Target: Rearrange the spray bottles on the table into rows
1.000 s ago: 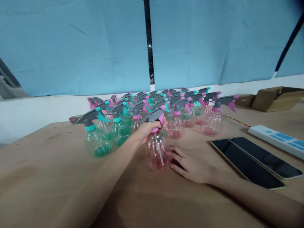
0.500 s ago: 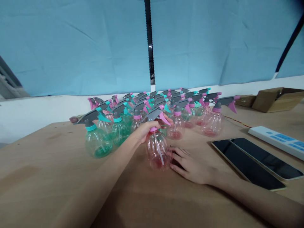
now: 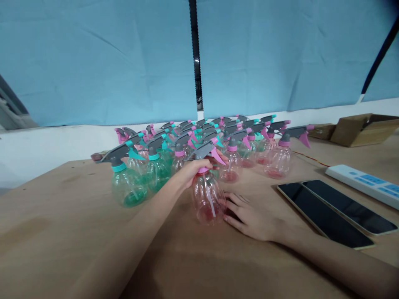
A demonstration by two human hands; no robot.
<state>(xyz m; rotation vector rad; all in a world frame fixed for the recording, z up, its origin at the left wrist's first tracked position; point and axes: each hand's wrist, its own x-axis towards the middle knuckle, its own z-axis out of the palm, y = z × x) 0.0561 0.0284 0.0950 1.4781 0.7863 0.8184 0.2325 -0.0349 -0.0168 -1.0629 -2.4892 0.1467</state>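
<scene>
A clear pink spray bottle (image 3: 208,199) with a grey head and pink trigger stands upright on the wooden table (image 3: 71,232), in front of the others. My left hand (image 3: 198,169) is wrapped round its neck, just under the spray head; some fingers are hidden behind it. My right hand (image 3: 246,216) lies low on the table, fingers apart, their tips at the bottle's right side. Close by on the left is a green spray bottle (image 3: 127,187) with a teal collar. Behind my left hand stands another pink spray bottle (image 3: 231,166).
Several more pink and green spray bottles (image 3: 162,166) crowd the table behind. Two dark phones (image 3: 324,216) lie at the right, beside a white power strip (image 3: 364,182). Farther back sits an open cardboard box (image 3: 358,131). A blue curtain (image 3: 124,62) hangs behind the table.
The spray head in my left hand has turned very slightly, its pink trigger shifting a little to the right. My right hand has stayed practically in place.
</scene>
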